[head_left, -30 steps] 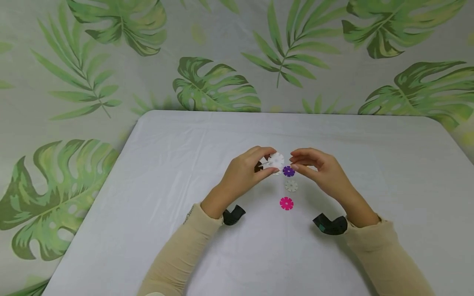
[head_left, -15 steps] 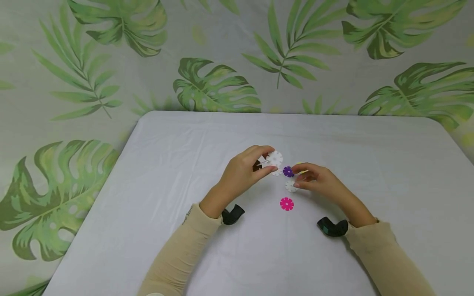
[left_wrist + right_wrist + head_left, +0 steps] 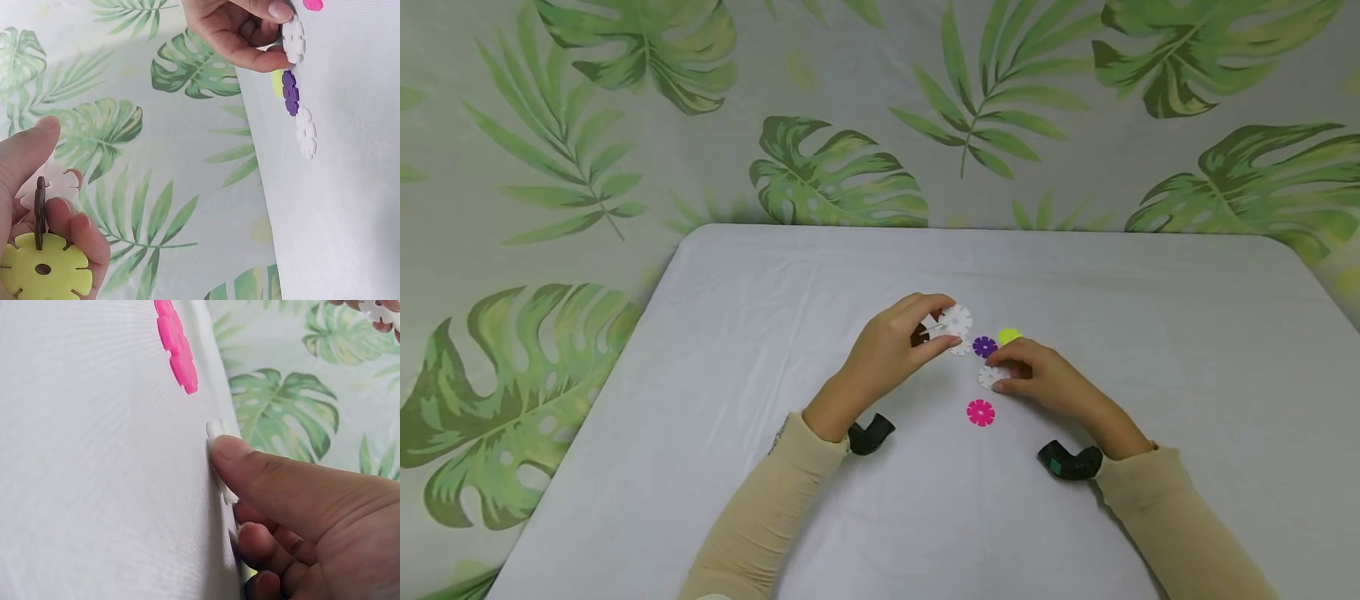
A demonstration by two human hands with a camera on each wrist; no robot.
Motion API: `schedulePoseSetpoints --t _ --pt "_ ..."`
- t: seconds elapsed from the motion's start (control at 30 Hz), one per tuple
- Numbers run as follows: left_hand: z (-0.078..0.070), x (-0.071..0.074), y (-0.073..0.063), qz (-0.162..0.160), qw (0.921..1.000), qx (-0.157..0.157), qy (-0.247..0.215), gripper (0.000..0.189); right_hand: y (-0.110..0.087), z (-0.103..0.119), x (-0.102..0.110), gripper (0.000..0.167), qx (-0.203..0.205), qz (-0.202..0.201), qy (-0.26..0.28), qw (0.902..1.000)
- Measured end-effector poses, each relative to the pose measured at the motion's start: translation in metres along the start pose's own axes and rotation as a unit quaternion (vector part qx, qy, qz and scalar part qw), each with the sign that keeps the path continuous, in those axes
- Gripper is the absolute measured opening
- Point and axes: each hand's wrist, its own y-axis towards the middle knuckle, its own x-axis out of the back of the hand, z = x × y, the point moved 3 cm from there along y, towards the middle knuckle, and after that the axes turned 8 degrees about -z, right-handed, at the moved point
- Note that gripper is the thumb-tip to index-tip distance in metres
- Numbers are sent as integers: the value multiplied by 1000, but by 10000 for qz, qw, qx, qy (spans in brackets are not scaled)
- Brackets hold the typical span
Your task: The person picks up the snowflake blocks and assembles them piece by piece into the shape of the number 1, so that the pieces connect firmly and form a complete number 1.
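Observation:
My left hand (image 3: 887,346) grips a joined cluster of slotted snowflake discs above the table. In the left wrist view this cluster has a yellow disc (image 3: 65,281), a dark brown disc (image 3: 40,212) set edge-on into it, and a white disc (image 3: 59,184) behind. Down at the tabletop, my right hand (image 3: 1048,379) pinches a loose white snowflake disc (image 3: 988,378) by its edges with thumb and finger. Just beyond lies a purple disc (image 3: 985,347), with a yellow one (image 3: 1010,335) partly behind the right fingers. Another white disc (image 3: 961,348) lies below the left fingertips.
A pink snowflake disc (image 3: 981,412) lies on the near side of the right hand. The white-covered table (image 3: 820,275) ends at a leaf-printed backdrop (image 3: 842,175). Black wrist devices (image 3: 1071,461) hang at both cuffs.
My right hand has come down and nearer to the person, onto the loose white disc. The yellow disc on the table has come into sight behind it. The left hand has barely shifted.

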Motion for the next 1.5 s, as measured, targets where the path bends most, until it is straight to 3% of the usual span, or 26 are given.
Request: schedulePoseSetpoints --t 0.27,0.43,0.67,0.93,1.5 --pt "0 0 0 37 10000 19 -26 39 2 6 4 23 -333 49 250 9991" --pt "0 0 0 27 10000 4 -58 39 3 12 14 23 -423 -173 326 9984" --pt "1 -2 -1 64 9999 9 -141 39 3 29 33 20 253 -842 481 9950" --pt "2 -3 -1 115 9998 75 -156 38 6 55 44 21 1120 -1698 571 9774" --pt "2 -4 -2 176 9997 76 -124 38 11 86 42 17 1553 -1814 1137 9644"
